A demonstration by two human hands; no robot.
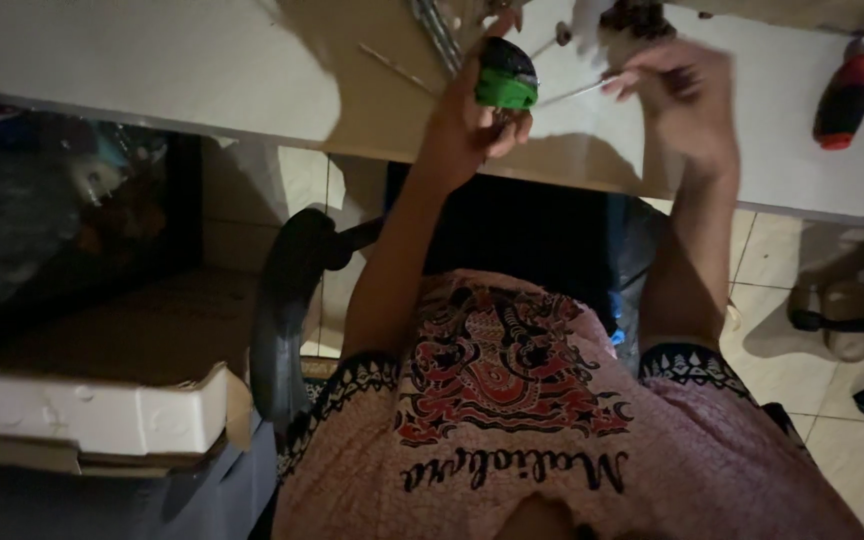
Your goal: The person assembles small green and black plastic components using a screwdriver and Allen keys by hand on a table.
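My left hand [472, 120] is raised over the white table [202, 70] and grips a small green and black object [505, 76] between fingers and thumb. Just to its right, my right hand [677, 95] pinches a thin metal rod [574, 93] whose tip points toward the green object. Both hands are near the table's front edge. What the green object is stays unclear in the dim light.
A red and black screwdriver [844, 100] lies at the table's right end. Thin metal tools [432, 35] lie behind my left hand. A black chair armrest [287, 300] is at my left, a white foam box [92, 410] lower left, a tiled floor [782, 260] to the right.
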